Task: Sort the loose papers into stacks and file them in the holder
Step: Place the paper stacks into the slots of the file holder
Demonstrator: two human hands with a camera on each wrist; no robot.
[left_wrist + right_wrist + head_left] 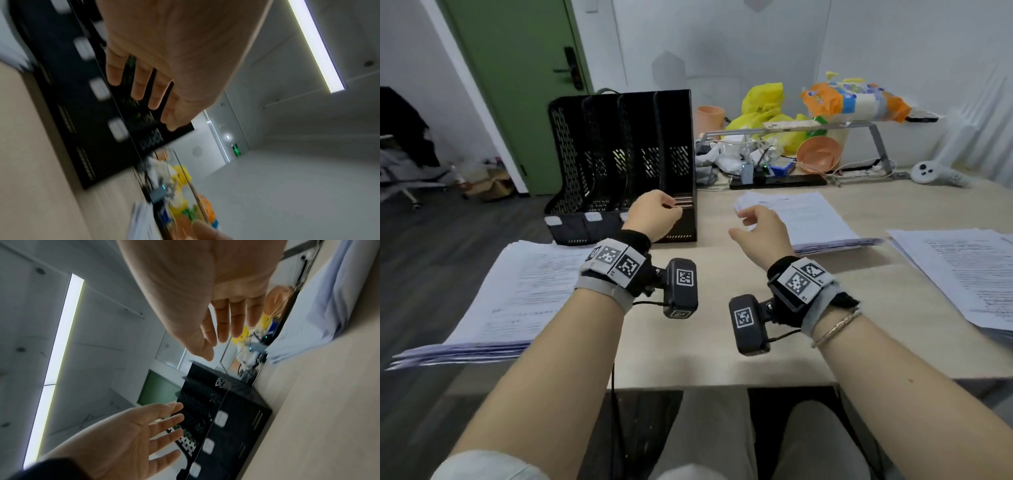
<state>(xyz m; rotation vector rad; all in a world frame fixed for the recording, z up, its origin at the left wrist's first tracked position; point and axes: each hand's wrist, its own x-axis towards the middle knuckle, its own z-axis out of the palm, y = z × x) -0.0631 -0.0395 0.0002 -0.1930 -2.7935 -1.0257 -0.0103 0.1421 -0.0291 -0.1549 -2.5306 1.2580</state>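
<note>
A paper stack [517, 294] lies at the counter's [709, 346] left edge. Behind it stands the black mesh file holder [619, 161]; its slots look bare of paper, though blur leaves that unsure. The left hand [655, 214] hovers before the holder's right end, fingers [136, 81] straight and spread, holding nothing. The right hand [765, 229] hangs over a second paper stack [815, 219], fingers loose and parted, also holding nothing. A third stack [962, 274] lies far right.
</note>
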